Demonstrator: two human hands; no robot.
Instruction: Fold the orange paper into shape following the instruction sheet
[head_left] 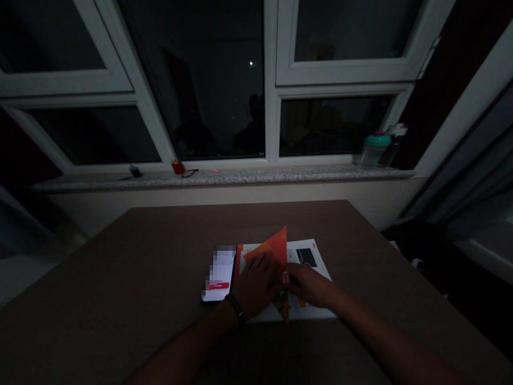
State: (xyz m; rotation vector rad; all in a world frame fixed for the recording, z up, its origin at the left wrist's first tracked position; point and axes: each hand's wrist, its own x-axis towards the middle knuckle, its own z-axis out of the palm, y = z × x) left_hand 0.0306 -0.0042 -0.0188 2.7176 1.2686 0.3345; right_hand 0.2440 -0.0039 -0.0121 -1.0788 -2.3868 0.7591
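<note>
A folded piece of orange paper (278,244), with a pointed corner at the top and another near the bottom, lies over a printed white booklet or sheets (321,266). My left hand (256,286), with a dark band on its wrist, rests flat on the paper, fingers stretched forward. From the other side, my right hand (310,284) pinches the paper's right edge between thumb and fingers. A small pinkish patch shows at those fingertips; I cannot make out what it is. Just left of the sheets lies a phone (220,278), its lit screen partly blurred out.
The brown table (140,267) reaches to the wall under a window. On the speckled sill (248,175) stand a small red item (177,167), a small dark bottle (135,171) and a teal-lidded bottle (374,149). Curtains hang at both sides. The room is dim.
</note>
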